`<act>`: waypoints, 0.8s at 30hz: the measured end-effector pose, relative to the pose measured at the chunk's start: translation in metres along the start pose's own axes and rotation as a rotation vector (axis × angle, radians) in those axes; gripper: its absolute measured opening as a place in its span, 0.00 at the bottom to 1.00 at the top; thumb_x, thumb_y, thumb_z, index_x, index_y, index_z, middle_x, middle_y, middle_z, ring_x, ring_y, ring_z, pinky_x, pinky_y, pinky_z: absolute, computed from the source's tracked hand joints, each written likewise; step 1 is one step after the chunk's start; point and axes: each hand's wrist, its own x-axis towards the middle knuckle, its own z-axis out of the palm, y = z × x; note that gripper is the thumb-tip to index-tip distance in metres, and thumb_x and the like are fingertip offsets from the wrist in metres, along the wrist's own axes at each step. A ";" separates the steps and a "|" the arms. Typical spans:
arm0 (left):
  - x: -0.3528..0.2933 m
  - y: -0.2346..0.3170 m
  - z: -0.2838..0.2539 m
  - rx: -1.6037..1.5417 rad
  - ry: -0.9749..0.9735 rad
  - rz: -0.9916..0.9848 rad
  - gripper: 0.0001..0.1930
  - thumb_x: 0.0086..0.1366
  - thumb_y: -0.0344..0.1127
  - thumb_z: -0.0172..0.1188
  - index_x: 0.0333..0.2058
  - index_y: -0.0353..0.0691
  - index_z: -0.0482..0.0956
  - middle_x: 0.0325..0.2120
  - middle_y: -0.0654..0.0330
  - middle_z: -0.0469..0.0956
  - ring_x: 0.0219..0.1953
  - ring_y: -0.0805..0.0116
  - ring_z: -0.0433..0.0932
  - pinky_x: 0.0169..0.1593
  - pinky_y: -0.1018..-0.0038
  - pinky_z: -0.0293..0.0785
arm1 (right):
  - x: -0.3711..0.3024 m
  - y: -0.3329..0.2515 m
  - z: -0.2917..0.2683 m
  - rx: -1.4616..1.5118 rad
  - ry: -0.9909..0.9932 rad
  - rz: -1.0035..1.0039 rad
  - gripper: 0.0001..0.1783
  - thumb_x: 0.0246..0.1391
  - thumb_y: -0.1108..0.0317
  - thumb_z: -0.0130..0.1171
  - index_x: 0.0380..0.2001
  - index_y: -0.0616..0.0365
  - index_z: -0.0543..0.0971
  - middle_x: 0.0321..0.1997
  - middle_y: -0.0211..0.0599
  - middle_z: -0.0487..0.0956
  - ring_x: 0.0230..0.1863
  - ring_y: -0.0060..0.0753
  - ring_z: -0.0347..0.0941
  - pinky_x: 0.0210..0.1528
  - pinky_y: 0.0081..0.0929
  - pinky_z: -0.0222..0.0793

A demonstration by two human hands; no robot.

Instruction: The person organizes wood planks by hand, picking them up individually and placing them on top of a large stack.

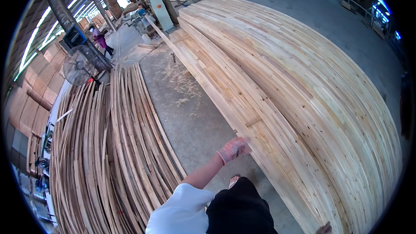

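We view the scene from above, reading the centre as the hub of a clock. At 5 o'clock, near the hub, the left hand, in a pinkish knit glove [235, 148], meets the near-side edge of a long, pale, narrow wooden strip [211, 90]; motion blur keeps us from telling whether its fingers grip. Toward half past 4, at the lower rim, we see only part of the right hand [325, 228], by the same timber, its grasp likewise undeterminable. The strip borders a broad stack of pale, knotty wooden boards [320, 104] at 3 o'clock and runs toward a workshop machine with a pale green upright panel [160, 11] at 11. At 8 o'clock we find brownish, slender wooden strips [130, 147]; at 10, a co-worker in purple [100, 39].
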 end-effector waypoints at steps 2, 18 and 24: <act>0.011 -0.005 0.003 -0.169 -0.007 -0.025 0.11 0.60 0.37 0.61 0.40 0.42 0.75 0.36 0.63 0.79 0.36 0.69 0.79 0.47 0.70 0.76 | 0.007 0.015 0.068 -0.169 -0.140 0.421 0.26 0.56 0.43 0.47 0.29 0.57 0.79 0.23 0.45 0.79 0.29 0.44 0.77 0.35 0.40 0.70; 0.013 -0.136 0.036 0.566 -0.369 -0.439 0.19 0.65 0.45 0.51 0.43 0.33 0.74 0.33 0.52 0.79 0.36 0.58 0.78 0.45 0.62 0.76 | -0.041 -0.210 0.092 0.330 -0.820 -0.142 0.18 0.54 0.48 0.49 0.36 0.48 0.78 0.36 0.42 0.79 0.46 0.46 0.73 0.47 0.42 0.66; 0.044 -0.075 -0.078 0.051 -0.003 -0.520 0.16 0.61 0.46 0.56 0.35 0.37 0.74 0.29 0.54 0.78 0.30 0.59 0.76 0.43 0.57 0.76 | -0.159 -0.086 0.253 1.455 -0.381 1.292 0.18 0.54 0.52 0.52 0.33 0.58 0.77 0.23 0.32 0.74 0.25 0.30 0.71 0.34 0.25 0.67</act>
